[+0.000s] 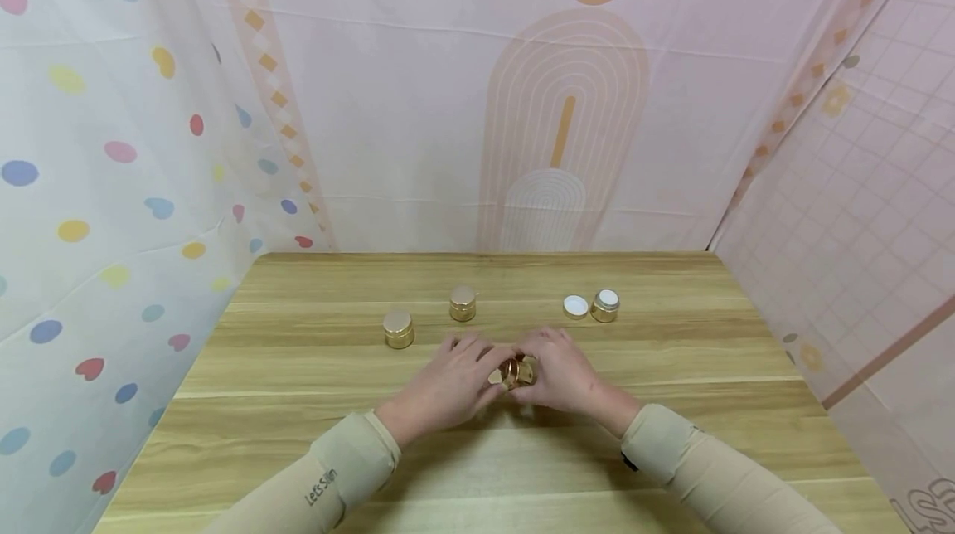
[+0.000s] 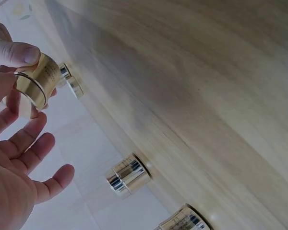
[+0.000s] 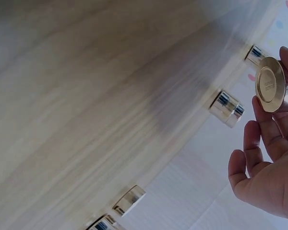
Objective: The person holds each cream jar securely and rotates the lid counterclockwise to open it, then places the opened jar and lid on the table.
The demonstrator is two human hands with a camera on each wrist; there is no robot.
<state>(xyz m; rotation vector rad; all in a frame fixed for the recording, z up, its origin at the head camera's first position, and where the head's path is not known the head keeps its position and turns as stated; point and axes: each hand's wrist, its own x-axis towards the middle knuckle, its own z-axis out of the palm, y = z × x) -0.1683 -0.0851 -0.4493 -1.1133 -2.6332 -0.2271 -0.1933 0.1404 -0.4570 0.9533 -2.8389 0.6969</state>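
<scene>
Both hands meet over a small gold cosmetic jar (image 1: 516, 373), tipped on its side above the wooden table. My left hand (image 1: 451, 383) pinches its lid end between thumb and fingers, the other fingers spread away, as the left wrist view shows. My right hand (image 1: 561, 372) grips the jar body from the other side. In the left wrist view a seam rings the jar (image 2: 47, 72) between lid and printed body. Its round base (image 3: 270, 85) faces the camera in the right wrist view. The fingers hide part of the jar.
Two closed gold jars, one at left (image 1: 399, 330) and one farther back (image 1: 462, 303), stand upright on the table (image 1: 477, 476). Back right, an open gold jar (image 1: 606, 307) with a white top stands beside a lid (image 1: 575, 307) lying white inside up. Curtains (image 1: 403, 119) surround the table.
</scene>
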